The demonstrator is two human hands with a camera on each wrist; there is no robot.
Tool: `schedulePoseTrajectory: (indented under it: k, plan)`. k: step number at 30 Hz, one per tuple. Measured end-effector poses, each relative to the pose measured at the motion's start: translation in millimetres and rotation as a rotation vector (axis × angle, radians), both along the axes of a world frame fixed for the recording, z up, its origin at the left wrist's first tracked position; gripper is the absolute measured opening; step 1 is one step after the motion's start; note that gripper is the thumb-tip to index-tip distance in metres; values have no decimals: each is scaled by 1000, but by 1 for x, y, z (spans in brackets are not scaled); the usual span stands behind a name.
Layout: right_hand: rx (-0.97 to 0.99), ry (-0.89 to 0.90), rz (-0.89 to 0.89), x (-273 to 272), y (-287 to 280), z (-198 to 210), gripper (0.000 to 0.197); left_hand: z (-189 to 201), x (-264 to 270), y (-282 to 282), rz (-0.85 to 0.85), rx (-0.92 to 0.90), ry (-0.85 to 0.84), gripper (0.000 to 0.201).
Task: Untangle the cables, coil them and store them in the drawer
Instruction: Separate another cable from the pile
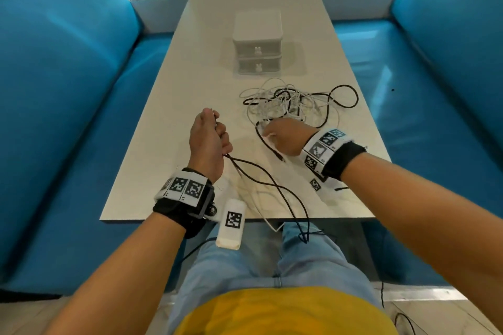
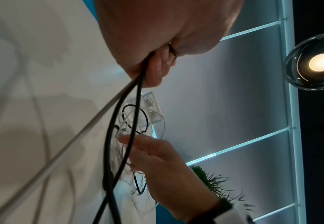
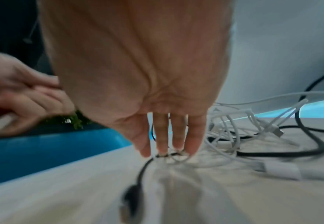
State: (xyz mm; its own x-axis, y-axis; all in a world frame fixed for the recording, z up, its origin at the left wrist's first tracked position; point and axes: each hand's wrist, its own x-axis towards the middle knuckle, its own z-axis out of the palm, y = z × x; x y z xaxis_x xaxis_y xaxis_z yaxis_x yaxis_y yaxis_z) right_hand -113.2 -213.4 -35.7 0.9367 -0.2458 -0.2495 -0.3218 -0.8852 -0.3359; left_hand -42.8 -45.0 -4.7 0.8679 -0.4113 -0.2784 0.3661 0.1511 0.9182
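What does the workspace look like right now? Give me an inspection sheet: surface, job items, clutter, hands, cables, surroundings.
Surface: pale table, long and narrow.
Job's things: white drawer unit, two drawers, both closed, beyond the tangle.
Clutter: nothing seen.
Grippers: left hand grips black cable strands, raised above the table; right hand has straight fingers pressing down on cable at the tangle's near edge.
Cables: white and black cables still knotted together; a black cable runs from the left hand over the table's near edge toward the lap; a black plug lies near the right hand.
Surroundings: blue benches on both sides.
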Motion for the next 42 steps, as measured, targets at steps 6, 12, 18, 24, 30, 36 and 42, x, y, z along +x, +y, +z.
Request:
schedulePoseTrajectory:
  k: [6, 12, 18, 24, 30, 36, 42]
  plan:
    - [-122, -139, -117, 14, -17, -10, 29, -2, 14, 14, 34, -47, 38, 31]
    - [-183, -136, -183, 25, -13, -11, 32, -2, 14, 2, -14, -25, 76, 30]
    - [-115, -134, -194, 15, -5, -9, 15, -12, 15, -12, -88, 231, -27, 22]
    - [105, -135, -59, -45, -6, 19, 21, -15, 9, -29, -86, 282, -51, 11]
    - [38, -462, -395, -47, -53, 45, 18, -10, 3, -40, -107, 272, -91, 9]
    - [-178, -117, -179, -9, -64, 27, 30, -6, 3, -34, -97, 255, -98, 10]
    - [-291, 7, -104, 4, -61, 16, 35, -1, -1, -38, -152, 240, -143, 12]
